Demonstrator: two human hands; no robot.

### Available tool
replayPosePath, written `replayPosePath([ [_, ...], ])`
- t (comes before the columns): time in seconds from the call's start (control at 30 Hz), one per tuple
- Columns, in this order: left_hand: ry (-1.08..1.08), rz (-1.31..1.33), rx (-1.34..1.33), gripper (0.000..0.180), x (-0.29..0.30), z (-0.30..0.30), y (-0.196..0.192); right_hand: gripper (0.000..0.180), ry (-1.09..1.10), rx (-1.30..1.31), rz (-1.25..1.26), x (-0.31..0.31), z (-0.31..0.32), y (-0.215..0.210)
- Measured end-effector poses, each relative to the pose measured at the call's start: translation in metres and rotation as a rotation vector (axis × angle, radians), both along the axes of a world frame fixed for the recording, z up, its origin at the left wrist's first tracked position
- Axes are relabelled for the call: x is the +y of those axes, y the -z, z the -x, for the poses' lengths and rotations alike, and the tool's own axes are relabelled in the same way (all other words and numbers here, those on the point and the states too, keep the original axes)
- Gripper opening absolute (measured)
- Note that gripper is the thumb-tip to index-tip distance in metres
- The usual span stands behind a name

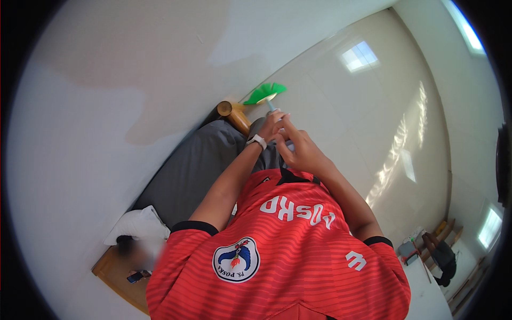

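A broom with fanned green bristles (266, 93) and a pale blue handle (271, 105) stands out ahead of me, its head by the foot of the wall. My left hand (272, 125), with a light-coloured watch (257, 141) on the wrist, is closed around the handle. Close against it, my right hand (303, 149) has its fingers and thumb bent round the upper part of the handle. Much of that handle is hidden by the hands. Both forearms come forward from short red sleeves.
Left of the broom is a wooden-framed seat (230, 113) with dark grey cushions (189, 170) along the white wall (96, 160). Shiny pale floor tiles (341, 101) stretch right. Behind left sits a person (140, 256) with a phone; another person (441, 258) is at the lower right by shelves.
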State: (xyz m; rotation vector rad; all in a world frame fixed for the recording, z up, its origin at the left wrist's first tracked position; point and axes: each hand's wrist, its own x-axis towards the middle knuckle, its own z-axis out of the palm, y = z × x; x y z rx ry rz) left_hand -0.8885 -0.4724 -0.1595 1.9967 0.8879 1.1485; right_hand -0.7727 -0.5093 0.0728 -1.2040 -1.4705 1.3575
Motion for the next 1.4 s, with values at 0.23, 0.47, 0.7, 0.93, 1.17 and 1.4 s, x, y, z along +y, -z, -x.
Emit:
replayPosePath([
  [0.23,0.087,0.396,0.028,0.033,0.04,-0.035,-0.073,0.032,-0.026,-0.143,-0.14,0.005,0.001,-0.044],
  [0.47,0.04,0.405,0.042,0.038,0.062,-0.045,-0.129,0.027,0.145,-0.032,-0.007,0.031,-0.027,-0.104],
  [0.7,0.145,0.567,0.256,0.033,0.077,-0.001,-0.137,0.011,0.024,0.013,0.058,0.064,-0.043,-0.11],
  [0.93,0.176,0.568,0.353,0.028,0.105,0.035,-0.045,0.009,-0.099,0.144,0.004,0.094,-0.023,-0.054],
  [1.17,0.267,0.339,0.292,0.026,0.121,0.02,-0.008,0.012,-0.213,0.011,0.017,0.111,-0.029,-0.058],
  [1.4,0.204,0.32,0.003,0.03,0.142,-0.023,-0.029,0.018,-0.165,-0.097,-0.044,0.106,-0.019,-0.065],
])
